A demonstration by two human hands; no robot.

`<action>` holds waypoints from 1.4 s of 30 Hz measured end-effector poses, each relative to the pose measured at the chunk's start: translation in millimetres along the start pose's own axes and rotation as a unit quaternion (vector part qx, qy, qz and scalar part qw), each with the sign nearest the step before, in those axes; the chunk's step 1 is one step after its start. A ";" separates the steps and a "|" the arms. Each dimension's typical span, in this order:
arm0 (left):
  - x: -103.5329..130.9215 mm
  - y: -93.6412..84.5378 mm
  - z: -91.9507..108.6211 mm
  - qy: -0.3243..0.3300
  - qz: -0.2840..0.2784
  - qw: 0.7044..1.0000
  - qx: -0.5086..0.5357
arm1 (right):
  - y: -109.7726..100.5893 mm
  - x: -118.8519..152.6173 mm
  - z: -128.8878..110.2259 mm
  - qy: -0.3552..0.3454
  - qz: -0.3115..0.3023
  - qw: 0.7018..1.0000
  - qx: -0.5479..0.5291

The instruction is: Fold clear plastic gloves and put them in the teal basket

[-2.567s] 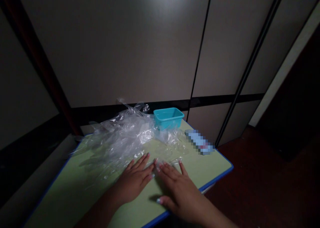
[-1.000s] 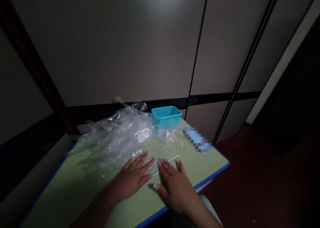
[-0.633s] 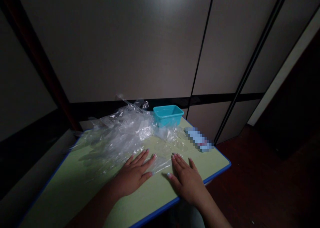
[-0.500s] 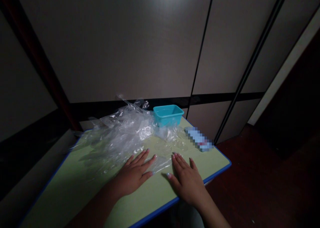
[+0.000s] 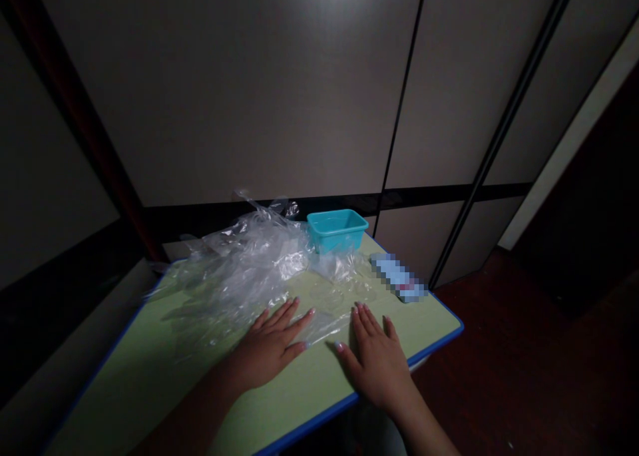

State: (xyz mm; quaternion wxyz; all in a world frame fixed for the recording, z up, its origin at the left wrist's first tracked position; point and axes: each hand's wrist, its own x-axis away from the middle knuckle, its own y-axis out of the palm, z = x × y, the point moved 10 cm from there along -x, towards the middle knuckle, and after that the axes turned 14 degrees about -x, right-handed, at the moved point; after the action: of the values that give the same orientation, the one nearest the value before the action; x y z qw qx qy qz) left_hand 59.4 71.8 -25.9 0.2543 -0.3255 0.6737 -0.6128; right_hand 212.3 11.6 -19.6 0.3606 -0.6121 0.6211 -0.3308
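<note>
My left hand (image 5: 267, 351) lies palm down with its fingers spread, the fingertips at the near edge of a heap of clear plastic bags (image 5: 249, 263). Palm down too, my right hand (image 5: 378, 357) has its fingers stretched forward and its thumb apart. Between the two hands, one flat clear plastic bag (image 5: 327, 324) lies on the table, its edges hard to make out. Neither hand grips anything. Both are over the light green table top (image 5: 294, 413); whether the right palm presses on it I cannot tell.
At the far edge stands a turquoise plastic basket (image 5: 337, 232), with crumpled clear plastic (image 5: 342, 264) against its front. A light blue flat object (image 5: 398, 278), blurred out, lies near the right edge. Wardrobe panels (image 5: 279, 96) rise behind the blue-edged table.
My right hand has shifted slightly to the right over the table. The left hand stays where it was, and the basket and bags have not visibly moved.
</note>
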 end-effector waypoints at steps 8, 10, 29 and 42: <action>1.1 0.5 -0.6 0.003 0.007 1.000 0.008 | -2.2 1.1 2.1 0.017 0.015 0.999 0.025; 1.2 -0.6 -0.1 0.007 0.012 1.000 0.012 | -1.9 0.9 2.5 0.015 0.016 0.999 0.029; 0.9 -2.1 -0.4 0.004 0.014 1.000 0.015 | -6.6 3.0 -9.7 -0.039 0.013 0.999 0.020; 0.8 0.4 0.7 0.001 -0.006 1.000 -0.007 | -9.8 6.0 -10.7 -0.051 0.031 0.998 0.016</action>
State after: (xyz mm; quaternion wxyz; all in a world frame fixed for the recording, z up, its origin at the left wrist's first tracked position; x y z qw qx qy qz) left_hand 59.3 70.7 -26.3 0.2473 -0.3304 0.6766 -0.6098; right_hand 208.4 5.0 -6.0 0.4116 -0.6029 0.6151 -0.2980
